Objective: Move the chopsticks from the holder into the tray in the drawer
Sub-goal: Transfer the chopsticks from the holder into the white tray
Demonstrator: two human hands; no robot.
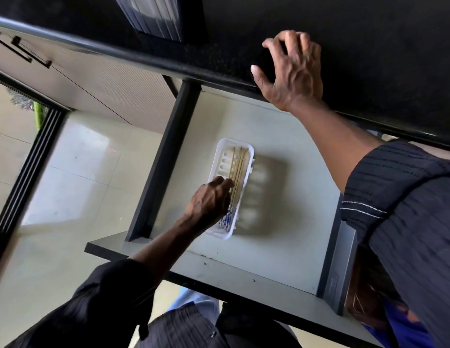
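The chopsticks [237, 172] are lying lengthwise inside the white tray [249, 169] in the open drawer [281, 222]. The left hand [210, 202] is curling narrowly over the tray's near end, fingers touching the chopsticks. Beyond the tray, the right hand [294, 71] is resting spread wide on the black desk [369, 46].

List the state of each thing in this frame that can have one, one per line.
drawer: pulled open
tray: lying flat in the drawer, holding chopsticks
chopsticks: lying lengthwise in the tray
left hand: fingers at the chopsticks in the tray
right hand: spread, resting on the black countertop
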